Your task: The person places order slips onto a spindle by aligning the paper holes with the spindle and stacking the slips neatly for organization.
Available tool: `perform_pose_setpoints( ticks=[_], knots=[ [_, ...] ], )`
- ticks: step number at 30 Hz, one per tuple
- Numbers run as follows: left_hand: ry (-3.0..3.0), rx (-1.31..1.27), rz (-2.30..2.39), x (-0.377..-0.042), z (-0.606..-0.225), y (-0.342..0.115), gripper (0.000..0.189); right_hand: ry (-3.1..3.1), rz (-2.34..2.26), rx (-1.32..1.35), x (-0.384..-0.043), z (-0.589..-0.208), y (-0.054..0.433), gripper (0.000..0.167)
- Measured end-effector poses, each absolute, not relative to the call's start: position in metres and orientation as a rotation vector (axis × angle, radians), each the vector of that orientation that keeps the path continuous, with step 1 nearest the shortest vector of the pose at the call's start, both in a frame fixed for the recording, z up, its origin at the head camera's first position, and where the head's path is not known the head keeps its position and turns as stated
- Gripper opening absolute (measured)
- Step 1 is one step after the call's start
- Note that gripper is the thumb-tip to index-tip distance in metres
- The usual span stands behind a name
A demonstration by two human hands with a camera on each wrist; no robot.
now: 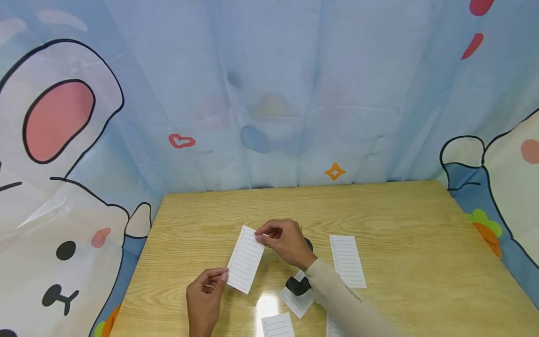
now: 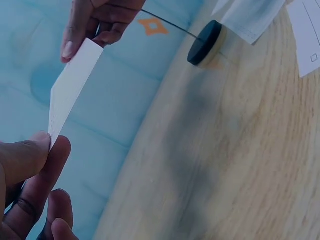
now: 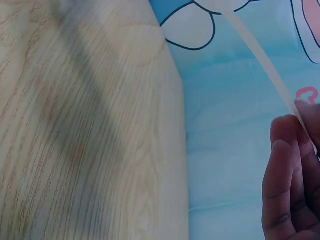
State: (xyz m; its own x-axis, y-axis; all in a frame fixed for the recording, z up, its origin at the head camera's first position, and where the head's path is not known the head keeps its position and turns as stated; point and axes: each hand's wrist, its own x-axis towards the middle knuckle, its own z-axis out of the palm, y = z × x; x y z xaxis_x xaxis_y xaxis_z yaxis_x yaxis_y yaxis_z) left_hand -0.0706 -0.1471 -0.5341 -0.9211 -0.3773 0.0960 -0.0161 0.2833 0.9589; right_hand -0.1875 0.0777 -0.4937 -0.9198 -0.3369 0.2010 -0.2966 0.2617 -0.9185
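Observation:
A white paper slip printed with ruled lines [image 1: 245, 260] is stretched tilted between both hands, held above the wooden table. My left hand [image 1: 205, 297] pinches its lower left edge between thumb and fingers. At the upper right corner, my right hand [image 1: 287, 241] pinches it the same way. The left wrist view shows the slip [image 2: 75, 82] at a steep angle, and the right wrist view has it [image 3: 262, 57] almost edge-on. Beyond the hands stands a thin metal spike on a round black base [image 2: 206, 44], its upper end passing behind the right hand.
Another lined slip [image 1: 348, 262] lies to the right of my right forearm [image 1: 343, 299]. A further slip [image 1: 278, 326] lies at the front edge of the view, and one [image 1: 299, 302] lies partly under a black object [image 1: 298, 285] beside the sleeve. A printed curtain [image 1: 269, 93] hangs behind the table [image 1: 421, 234].

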Motion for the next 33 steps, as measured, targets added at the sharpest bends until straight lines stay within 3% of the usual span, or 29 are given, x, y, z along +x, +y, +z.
perform_pose_setpoints(
  ticks=[33],
  knots=[
    [-2.208,0.210,-1.699,-0.079,-0.499,-0.131,0.006,2.484,-1.940,-0.536,-0.178,-0.453,0.101,0.005]
  ],
)
